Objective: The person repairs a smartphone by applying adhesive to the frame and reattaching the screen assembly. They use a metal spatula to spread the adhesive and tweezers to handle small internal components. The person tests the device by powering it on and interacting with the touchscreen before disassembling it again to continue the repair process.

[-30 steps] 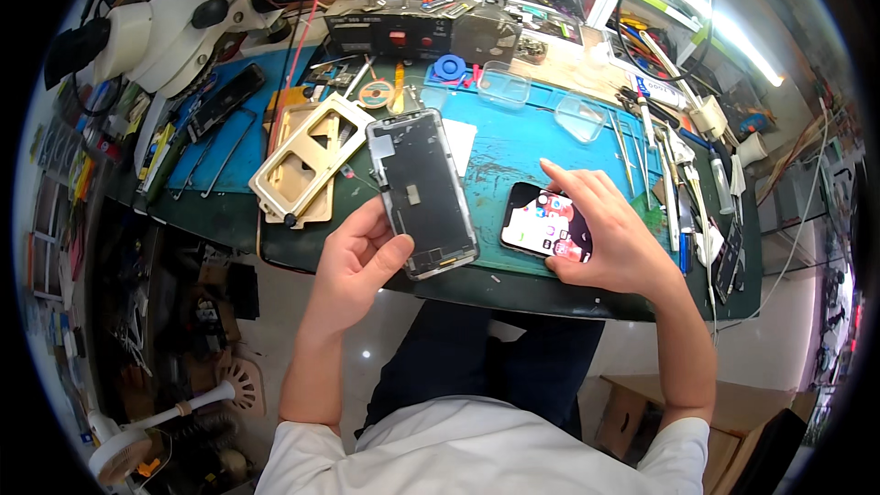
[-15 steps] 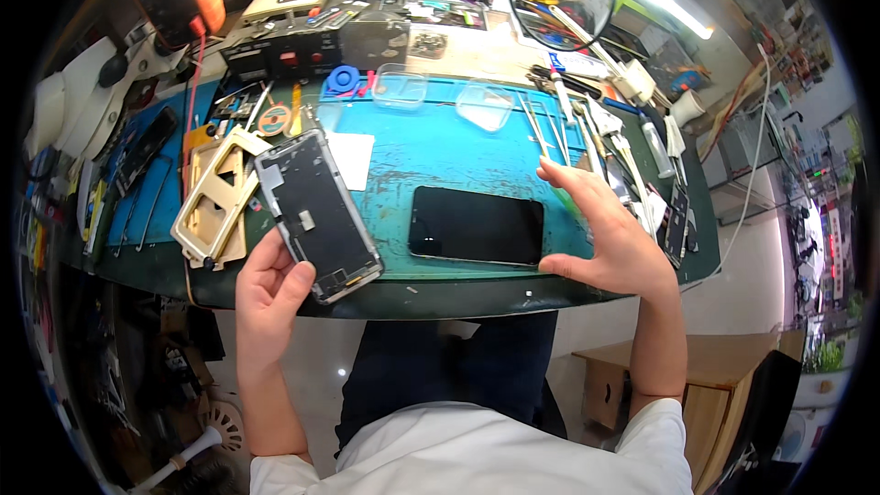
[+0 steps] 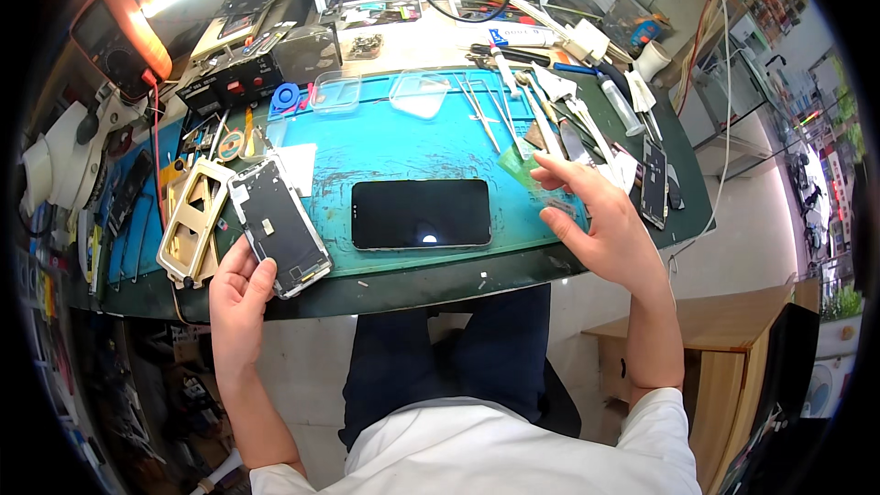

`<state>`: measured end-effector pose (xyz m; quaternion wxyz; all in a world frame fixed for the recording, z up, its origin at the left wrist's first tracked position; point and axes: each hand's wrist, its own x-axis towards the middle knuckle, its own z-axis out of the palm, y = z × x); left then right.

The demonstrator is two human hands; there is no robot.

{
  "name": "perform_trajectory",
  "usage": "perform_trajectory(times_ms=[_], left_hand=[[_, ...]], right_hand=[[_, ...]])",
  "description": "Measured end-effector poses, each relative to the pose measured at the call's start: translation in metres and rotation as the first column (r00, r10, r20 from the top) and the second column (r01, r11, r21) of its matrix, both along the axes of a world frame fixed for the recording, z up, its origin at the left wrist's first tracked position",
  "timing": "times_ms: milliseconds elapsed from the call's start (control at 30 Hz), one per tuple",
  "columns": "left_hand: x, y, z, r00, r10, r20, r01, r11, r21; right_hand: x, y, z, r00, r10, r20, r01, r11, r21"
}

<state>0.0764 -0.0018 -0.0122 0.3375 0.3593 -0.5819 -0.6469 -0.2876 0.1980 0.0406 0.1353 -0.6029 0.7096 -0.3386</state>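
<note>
My left hand (image 3: 240, 293) grips the lower left edge of a phone screen panel (image 3: 280, 234), thumb on top. The panel's dark back faces up, with a small pale label and metal strips along its edges. It leans beside a gold metal frame mould (image 3: 191, 220) at the left. In the middle of the blue mat (image 3: 367, 151) lies a phone (image 3: 422, 214), its black screen up and its long side toward me. My right hand (image 3: 596, 225) is held open to the right of the phone, apart from it, thumb and fingers spread. Under its fingertips is a green translucent film (image 3: 522, 170).
Two clear plastic trays (image 3: 419, 94) and a blue tape roll (image 3: 284, 98) stand at the mat's back. Tweezers (image 3: 481, 115), a syringe (image 3: 621, 105) and another phone part (image 3: 654, 181) lie at the right. An orange multimeter (image 3: 119, 46) stands at the back left.
The view has shifted to the right. My right hand has drawn away from the phone's right end, and the phone lies straighter. My left hand still holds the panel.
</note>
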Motion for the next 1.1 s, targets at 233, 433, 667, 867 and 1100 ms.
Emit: perform_trajectory(times_ms=[233,433,667,867,1100], left_hand=[[-0.003,0.005,-0.001,0.994,0.044,0.105,-0.031,0.993,-0.118],[-0.002,0.012,0.004,0.966,0.140,0.219,-0.091,0.971,-0.222],[0.001,0.027,0.019,0.888,0.236,0.395,-0.095,0.934,-0.345],[0.003,0.033,0.031,0.779,0.321,0.538,0.017,0.848,-0.530],[-0.062,0.006,0.051,0.844,-0.054,0.534,0.465,0.572,-0.675]], right_hand=[[-0.003,0.020,-0.004,1.000,-0.016,0.010,0.016,1.000,-0.003],[0.002,0.023,-0.010,1.000,0.005,0.001,-0.005,1.000,-0.010],[0.015,0.009,-0.014,0.999,0.032,-0.019,-0.032,0.999,-0.020],[0.025,-0.008,-0.026,1.000,-0.011,0.027,0.012,0.999,-0.043],[0.034,-0.025,-0.034,0.979,-0.057,0.195,0.071,0.995,-0.067]])
